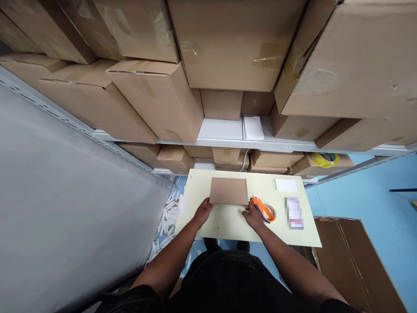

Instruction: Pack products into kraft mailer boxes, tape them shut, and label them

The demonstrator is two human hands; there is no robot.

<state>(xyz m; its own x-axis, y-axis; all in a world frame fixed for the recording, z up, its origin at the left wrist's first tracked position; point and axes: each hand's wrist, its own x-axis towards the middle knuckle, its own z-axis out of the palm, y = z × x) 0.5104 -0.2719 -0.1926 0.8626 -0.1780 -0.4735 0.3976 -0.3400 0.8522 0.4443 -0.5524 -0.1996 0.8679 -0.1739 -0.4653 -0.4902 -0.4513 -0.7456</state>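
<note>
A small flat brown cardboard box (229, 191) lies on the pale yellow tabletop (198, 187). My left hand (203, 212) grips its near left corner, with the fingers bent around the edge. At the near right corner, my right hand (253, 215) holds the box between thumb and fingers. Directly beside the right hand sits an orange tape dispenser (262, 208) with a blue edge and a tape roll in it. The undersides of both hands' fingers are partly hidden.
White paper sheets (286, 185) and a blurred printed packet (294, 213) lie at the table's right. Shelves (221, 142) packed with cartons (231, 43) rise behind. Yellow tape (325, 159) rests on a lower carton. An open carton (353, 261) stands right; paper scraps (167, 217) litter the floor left.
</note>
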